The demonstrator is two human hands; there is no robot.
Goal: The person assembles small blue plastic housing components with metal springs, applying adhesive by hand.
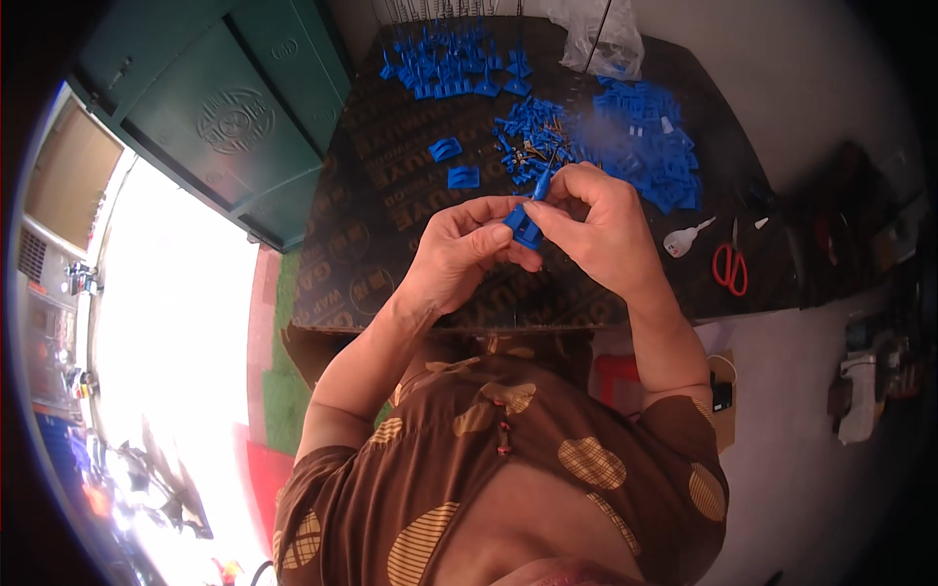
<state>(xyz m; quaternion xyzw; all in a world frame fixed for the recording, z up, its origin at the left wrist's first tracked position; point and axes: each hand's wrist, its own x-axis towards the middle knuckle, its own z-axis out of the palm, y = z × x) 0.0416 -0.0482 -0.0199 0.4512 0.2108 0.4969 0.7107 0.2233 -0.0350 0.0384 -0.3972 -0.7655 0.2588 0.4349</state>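
My left hand (451,252) grips a blue plastic base piece (528,234) between thumb and fingers, above the near part of the dark table. My right hand (604,223) pinches a narrow blue tapered piece (542,184) that meets the base piece. From the tapered piece a thin dark rod (593,49) appears to run up toward the far edge of the picture. Fingertips hide the exact joint between the two parts. Just beyond my hands, two loose blue curved pieces (463,177) lie on the table, one behind the other.
A heap of small blue parts and screws (528,132) sits beyond my hands, with blue plates (660,146) piled at its right. Blue bases with upright springs (449,78) stand far left. Red-handled scissors (730,269), a white nozzle bottle (686,238) and a plastic bag (606,44) lie right.
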